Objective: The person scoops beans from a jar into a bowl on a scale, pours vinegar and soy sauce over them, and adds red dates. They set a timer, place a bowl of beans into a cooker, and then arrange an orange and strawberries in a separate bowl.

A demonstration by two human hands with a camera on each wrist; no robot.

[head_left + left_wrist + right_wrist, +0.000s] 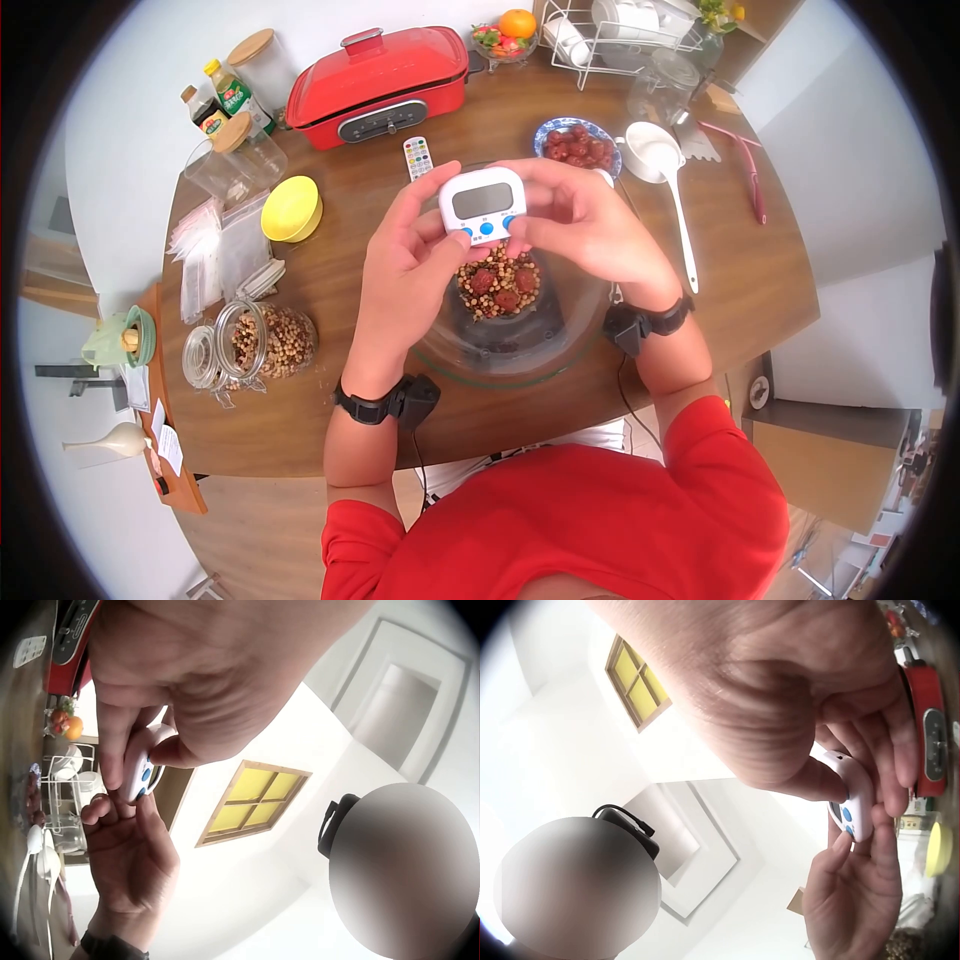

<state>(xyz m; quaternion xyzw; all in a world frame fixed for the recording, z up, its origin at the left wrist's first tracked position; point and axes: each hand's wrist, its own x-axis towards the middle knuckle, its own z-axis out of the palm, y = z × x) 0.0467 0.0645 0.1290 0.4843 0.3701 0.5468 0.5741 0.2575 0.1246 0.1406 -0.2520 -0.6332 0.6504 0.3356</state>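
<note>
A white timer (484,205) with a grey screen and blue buttons is held up between both hands, above a glass bowl (560,350) containing beans and several red dates. The left hand (405,260) grips its left side, thumb at the lower left button. On the other side the right hand (590,225) grips it, thumb on the right button. In the left wrist view the timer (138,763) shows edge-on between the fingers of the left hand (195,675) and right hand (135,862). The right wrist view shows the timer (855,795) pinched likewise.
A red electric cooker (380,85), a remote (417,158) and a blue-rimmed plate of dates (577,145) lie beyond the hands. At left are a yellow bowl (292,209), plastic bags (205,255) and an open jar of beans (270,342); at right, a white spoon (682,225).
</note>
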